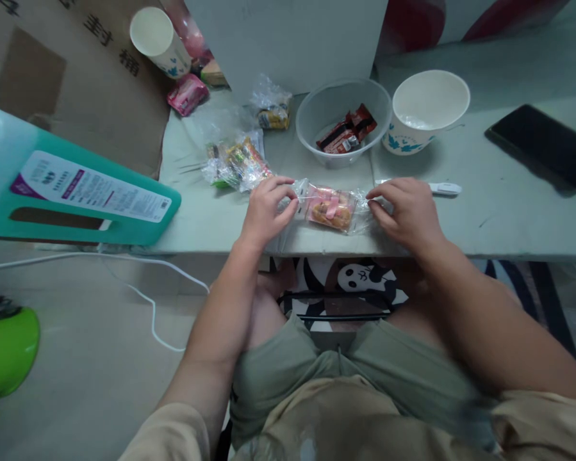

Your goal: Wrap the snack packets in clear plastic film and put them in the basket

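A clear plastic packet (332,209) with a pink label and brown, cookie-like food inside lies near the table's front edge. My left hand (271,208) pinches its left end between thumb and fingers. At the opposite end, my right hand (403,210) has its thumb and fingers closed on the clear wrapper. A white-handled tool (445,189) pokes out beyond my right hand, its other end hidden beneath it. Just past my left hand sits a pile of small wrapped snacks (242,160).
Behind the packet stand a clear plastic bowl (311,121) holding dark red wrapped snacks and a paper bowl (429,105). A black phone (542,147) lies at right. A large green jug (76,173) leans in from the left, near a paper cup (156,38) and cardboard box (90,89).
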The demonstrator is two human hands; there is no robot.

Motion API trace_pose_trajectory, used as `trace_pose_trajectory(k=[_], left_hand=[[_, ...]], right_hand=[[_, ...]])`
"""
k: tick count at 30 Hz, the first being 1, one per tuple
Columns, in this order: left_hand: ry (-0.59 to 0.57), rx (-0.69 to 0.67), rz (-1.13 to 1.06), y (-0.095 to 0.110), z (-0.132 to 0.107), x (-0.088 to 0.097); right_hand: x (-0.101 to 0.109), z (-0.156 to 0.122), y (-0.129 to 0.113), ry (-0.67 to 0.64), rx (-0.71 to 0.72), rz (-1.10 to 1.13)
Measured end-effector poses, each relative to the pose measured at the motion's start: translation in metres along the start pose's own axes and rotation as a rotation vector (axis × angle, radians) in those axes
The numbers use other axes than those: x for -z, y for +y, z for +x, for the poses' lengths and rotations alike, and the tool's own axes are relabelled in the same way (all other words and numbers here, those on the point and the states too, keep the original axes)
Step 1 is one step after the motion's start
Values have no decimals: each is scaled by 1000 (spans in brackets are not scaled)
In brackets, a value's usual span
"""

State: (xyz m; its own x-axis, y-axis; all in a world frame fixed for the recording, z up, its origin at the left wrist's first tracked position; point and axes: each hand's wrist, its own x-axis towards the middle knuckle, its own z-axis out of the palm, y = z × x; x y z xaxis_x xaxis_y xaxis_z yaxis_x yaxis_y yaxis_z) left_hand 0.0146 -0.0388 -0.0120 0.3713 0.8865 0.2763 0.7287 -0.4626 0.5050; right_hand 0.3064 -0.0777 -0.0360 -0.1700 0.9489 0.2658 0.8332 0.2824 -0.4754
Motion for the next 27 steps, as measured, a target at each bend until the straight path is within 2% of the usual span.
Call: trace_pose_trajectory(k=[4,8,11,16,21,23,25,27], left_hand=[[90,24,-19,5,-1,4],[38,52,-14,-2,-2,-1],[22,89,-21,-10,-3,-7],[95,272,-127,-20,-4,-10],[151,368,-218,-22,0,-8],[189,325,-177,-17,1,-3],[213,188,-81,-8,0,3],[127,4,16,2,-2,6]], right_hand=[[-3,-2,3,-12,-8,-33],[-7,-2,9,-20,-31,-48],[-5,0,9,70,-60,20],[1,3,5,182,-143,136],[10,6,9,312,-232,198],[14,5,8,337,-233,197],[16,2,5,317,-149,157],[14,-1,-1,234,6,104]])
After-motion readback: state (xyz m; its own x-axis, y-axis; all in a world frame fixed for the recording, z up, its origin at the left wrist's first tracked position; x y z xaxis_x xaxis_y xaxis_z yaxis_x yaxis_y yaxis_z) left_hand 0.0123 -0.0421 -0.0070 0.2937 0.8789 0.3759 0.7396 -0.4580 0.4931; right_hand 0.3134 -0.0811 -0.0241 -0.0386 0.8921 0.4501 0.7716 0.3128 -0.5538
